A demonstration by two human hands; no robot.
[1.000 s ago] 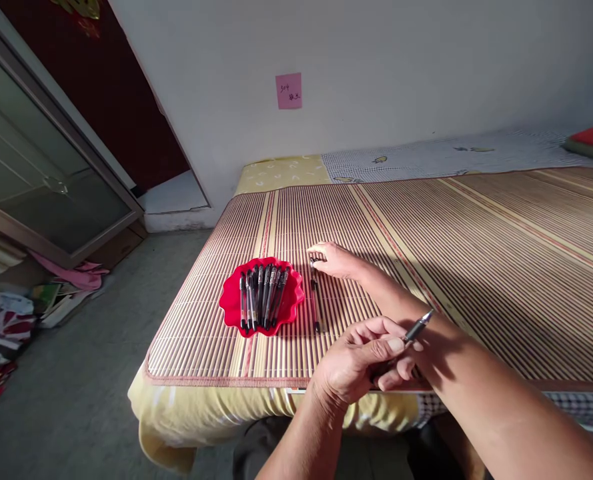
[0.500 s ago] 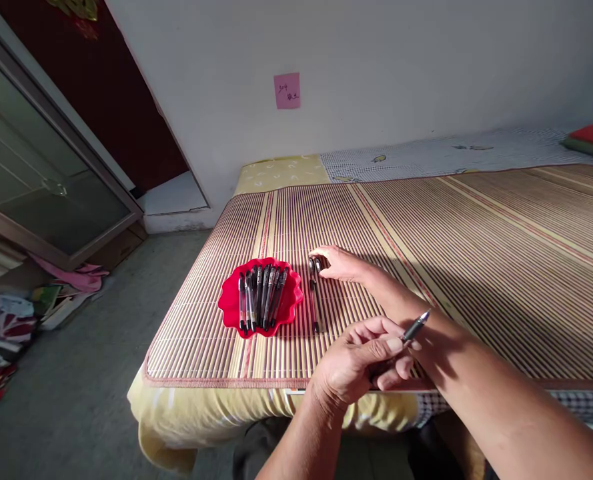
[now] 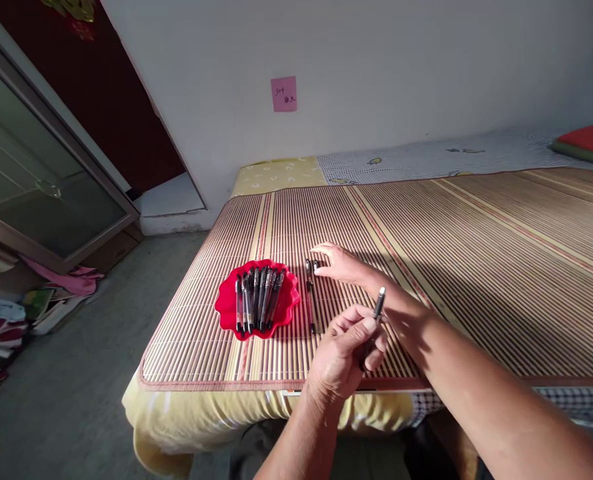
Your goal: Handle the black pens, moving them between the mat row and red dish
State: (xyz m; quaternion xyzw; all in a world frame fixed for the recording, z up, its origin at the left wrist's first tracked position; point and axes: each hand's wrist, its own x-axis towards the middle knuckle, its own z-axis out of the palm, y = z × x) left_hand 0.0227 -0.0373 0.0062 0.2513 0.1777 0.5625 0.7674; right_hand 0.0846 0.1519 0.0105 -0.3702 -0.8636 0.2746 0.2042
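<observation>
My left hand (image 3: 349,343) is closed around a pen (image 3: 379,304), whose dark grip and pale tip stick up past the thumb. Farther forward, my right hand (image 3: 341,262) has its thumb and fingers apart, over the mat. Between those fingertips, or just below them, lies a short black piece (image 3: 316,265) that looks like a pen cap; whether they touch it I cannot tell. Beside it a clear-barrelled pen (image 3: 311,307) with a black cap lies lengthwise on the mat. To the left, a red scalloped plate (image 3: 291,303) holds several black pens (image 3: 261,297) side by side.
A striped bamboo mat (image 3: 391,220) covers the bed, with yellow cloth (image 3: 201,417) hanging at its front edge. A pink note (image 3: 283,93) is stuck to the wall. Clothes and papers (image 3: 11,327) lie on the floor at left, by a glass-paned door (image 3: 41,160).
My left hand has moved slightly left and turned the pen more upright. My right hand's fingers have spread around the black piece, which stays beside the lying pen. The view has shifted slightly.
</observation>
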